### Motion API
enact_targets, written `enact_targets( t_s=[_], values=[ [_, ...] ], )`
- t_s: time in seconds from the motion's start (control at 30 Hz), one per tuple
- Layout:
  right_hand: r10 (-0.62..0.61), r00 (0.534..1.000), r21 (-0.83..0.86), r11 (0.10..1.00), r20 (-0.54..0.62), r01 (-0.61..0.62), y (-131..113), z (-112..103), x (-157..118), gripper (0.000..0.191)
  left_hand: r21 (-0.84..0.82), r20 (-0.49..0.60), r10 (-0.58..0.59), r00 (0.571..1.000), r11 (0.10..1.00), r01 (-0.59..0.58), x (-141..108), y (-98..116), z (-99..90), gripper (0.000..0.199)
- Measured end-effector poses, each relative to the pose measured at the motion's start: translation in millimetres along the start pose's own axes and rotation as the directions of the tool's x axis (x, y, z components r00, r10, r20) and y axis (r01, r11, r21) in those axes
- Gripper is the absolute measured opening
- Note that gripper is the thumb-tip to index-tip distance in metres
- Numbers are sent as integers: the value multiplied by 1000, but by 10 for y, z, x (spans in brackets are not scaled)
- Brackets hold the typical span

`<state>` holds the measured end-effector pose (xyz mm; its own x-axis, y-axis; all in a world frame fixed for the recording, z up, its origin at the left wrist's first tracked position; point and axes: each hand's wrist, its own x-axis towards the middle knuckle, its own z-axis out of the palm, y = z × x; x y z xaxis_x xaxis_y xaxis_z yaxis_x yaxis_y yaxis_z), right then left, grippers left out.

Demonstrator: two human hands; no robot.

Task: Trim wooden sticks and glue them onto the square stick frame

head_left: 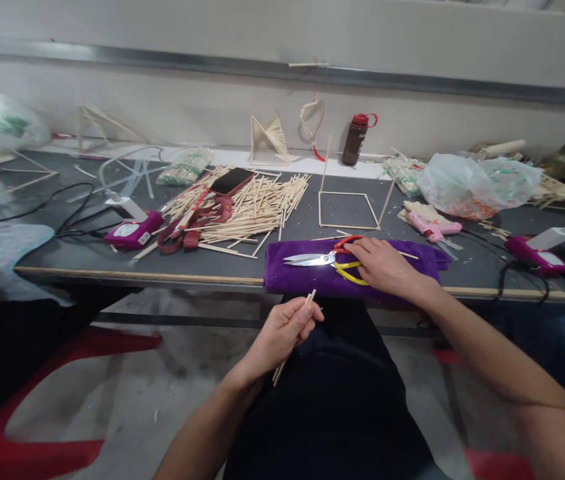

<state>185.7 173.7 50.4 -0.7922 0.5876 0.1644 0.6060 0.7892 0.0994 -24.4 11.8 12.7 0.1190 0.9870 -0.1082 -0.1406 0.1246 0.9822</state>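
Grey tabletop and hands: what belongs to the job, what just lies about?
Likely in use:
- thin pale wooden sticks in left hand
- red-and-yellow-handled scissors under right hand
- square wooden-stick frame

Probably lying about:
- dark rectangular phone
- brown red-capped bottle

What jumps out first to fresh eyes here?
Probably the scissors, with one red and one yellow handle, lying on the bright purple cloth at the table's near edge, the right hand on their handles. Next, the big messy pile of wooden sticks, left of center on the dark table. Then the red-capped bottle standing at the back by the wall.
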Motion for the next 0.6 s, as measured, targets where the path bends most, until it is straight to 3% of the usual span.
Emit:
enact_targets(
  t_s=[0.1, 0.23, 0.33, 0.4, 0.5, 0.6],
  values=[
    [-53, 997, -36, 998, 58, 55, -25, -50, 102, 57, -11, -21, -3, 1000, 1000, 3, -16, 3, -6, 37],
    [-16, 1000, -3, 1000, -19, 16, -39, -204, 128, 63, 60, -106, 33, 994, 998, -27, -52, 4, -25, 37],
    [88, 988, 133, 988, -123, -71, -33, -330, 31, 64, 170, -168, 107, 980, 982, -78, -73, 1, -44, 38],
    [188, 964, 313, 942, -190, -122, -81, -391, -85, 66, 258, -193, 169, 966, 959, -116, -83, 2, -55, 37],
    [309, 926, 686, 723, -216, -81, -274, -396, -300, 71, 395, -219, 238, 946, 908, -137, -98, 14, -66, 35],
    [302, 949, 911, 410, -91, -43, -520, -290, -501, 66, 514, -224, 284, 932, 847, -135, -120, 35, -73, 35]
  ],
)
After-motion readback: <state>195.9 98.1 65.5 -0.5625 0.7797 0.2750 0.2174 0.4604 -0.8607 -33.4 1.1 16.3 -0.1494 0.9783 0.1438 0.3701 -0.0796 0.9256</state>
